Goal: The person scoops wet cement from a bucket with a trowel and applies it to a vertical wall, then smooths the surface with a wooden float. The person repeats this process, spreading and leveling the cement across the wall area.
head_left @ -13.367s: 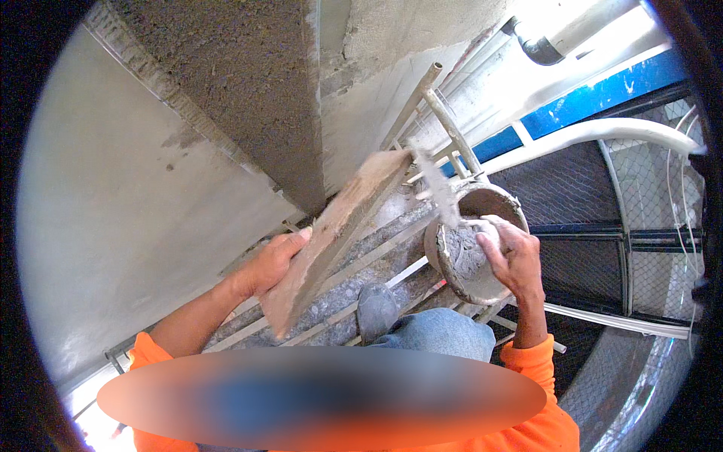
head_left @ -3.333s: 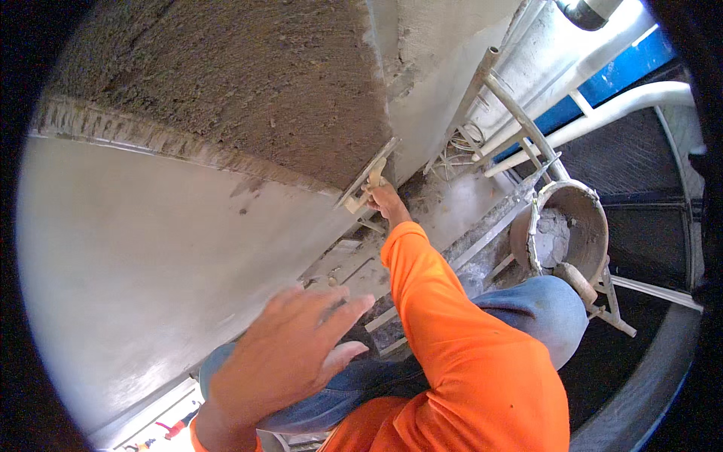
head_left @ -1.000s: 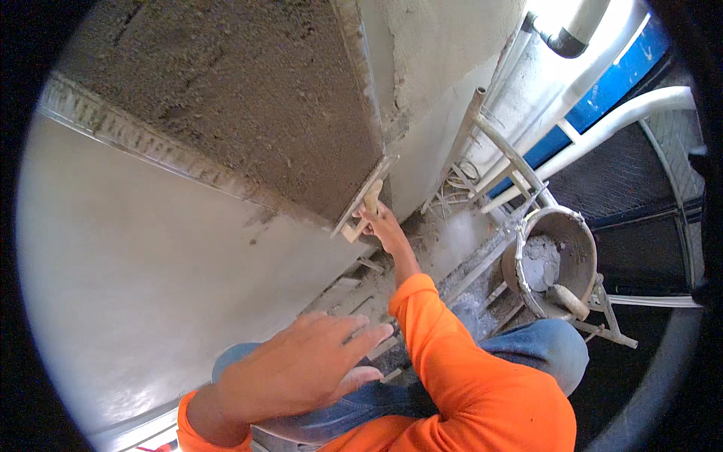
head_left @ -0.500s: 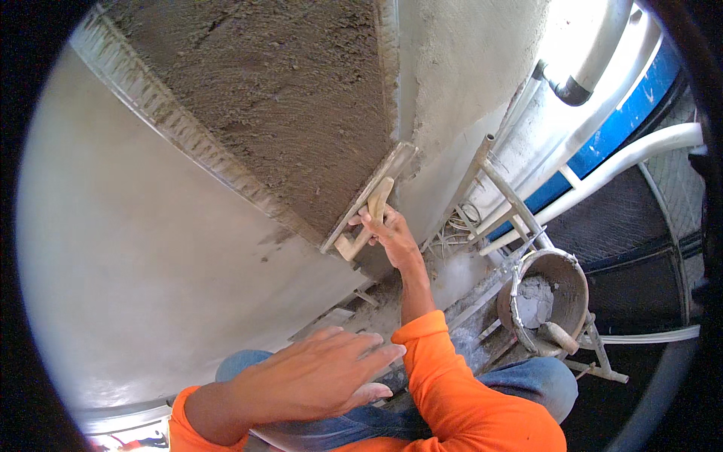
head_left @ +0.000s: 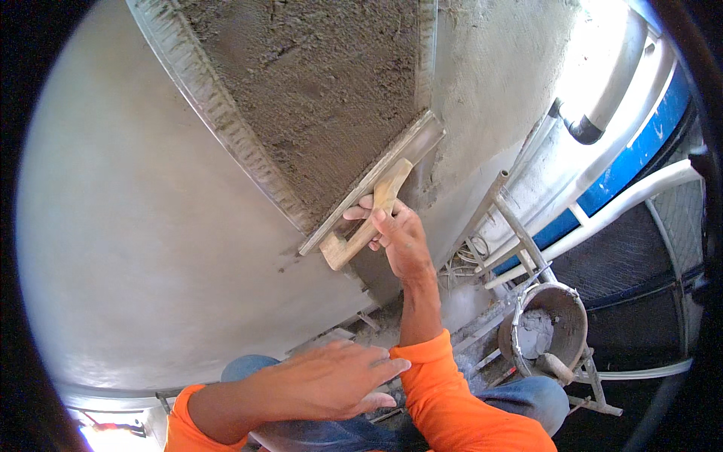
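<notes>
My right hand [head_left: 405, 242] grips the wooden handle of a plastering trowel [head_left: 367, 213]. The trowel's long flat blade slants across the lower end of a rough brown mortar panel [head_left: 301, 105] in the wall. A smooth-edged metal strip [head_left: 226, 139] borders the panel on the left, and another strip [head_left: 426, 60] runs along its right. My left hand [head_left: 331, 380] hangs free near my right sleeve, holding nothing, with the fingers stretched and the thumb apart. The blade's working face against the wall is hidden.
Smooth grey wall [head_left: 135, 226] spreads to the left. At the right, a bucket [head_left: 576, 320] holds grey mix and a tool with a rounded handle [head_left: 556, 369]. Beyond it stand a metal scaffold frame [head_left: 520, 226], white pipes [head_left: 617, 211] and a dark mesh [head_left: 617, 271].
The view has shifted, so the surroundings sit farther right. The trowel in my right hand has tilted, showing more of its blade. My left hand remains open in nearly the same place.
</notes>
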`<action>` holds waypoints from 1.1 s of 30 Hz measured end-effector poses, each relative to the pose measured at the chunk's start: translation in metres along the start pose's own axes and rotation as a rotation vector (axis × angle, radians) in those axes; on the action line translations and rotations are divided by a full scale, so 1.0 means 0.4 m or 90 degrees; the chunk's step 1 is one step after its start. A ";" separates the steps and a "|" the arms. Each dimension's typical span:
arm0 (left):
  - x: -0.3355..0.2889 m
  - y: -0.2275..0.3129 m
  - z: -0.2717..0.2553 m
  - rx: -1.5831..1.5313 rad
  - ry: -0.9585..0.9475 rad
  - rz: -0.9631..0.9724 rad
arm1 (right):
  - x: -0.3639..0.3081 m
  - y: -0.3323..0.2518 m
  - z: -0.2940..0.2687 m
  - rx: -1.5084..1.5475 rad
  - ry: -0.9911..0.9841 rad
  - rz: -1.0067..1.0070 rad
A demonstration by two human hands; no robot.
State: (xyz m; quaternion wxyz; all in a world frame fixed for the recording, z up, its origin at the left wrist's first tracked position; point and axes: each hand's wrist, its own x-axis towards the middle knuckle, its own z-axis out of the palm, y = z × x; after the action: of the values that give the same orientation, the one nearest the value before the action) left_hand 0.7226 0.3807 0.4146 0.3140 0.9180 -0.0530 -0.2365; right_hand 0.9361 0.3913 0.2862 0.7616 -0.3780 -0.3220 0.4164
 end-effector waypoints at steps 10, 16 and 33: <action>0.016 -0.025 0.021 -0.032 0.021 0.018 | 0.038 -0.233 0.087 -0.075 -0.005 -0.091; 0.023 -0.030 0.006 0.017 0.012 -0.016 | -0.048 -0.248 -0.050 -0.131 0.272 -0.379; 0.067 -0.014 0.010 0.008 0.043 0.103 | -0.137 0.106 -0.272 0.141 0.115 -0.008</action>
State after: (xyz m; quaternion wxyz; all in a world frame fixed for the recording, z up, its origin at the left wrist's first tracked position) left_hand 0.7443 0.3762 0.3978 0.3280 0.9201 -0.1175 -0.1788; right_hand 0.9829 0.3253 0.1857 0.8272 -0.3254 -0.2065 0.4089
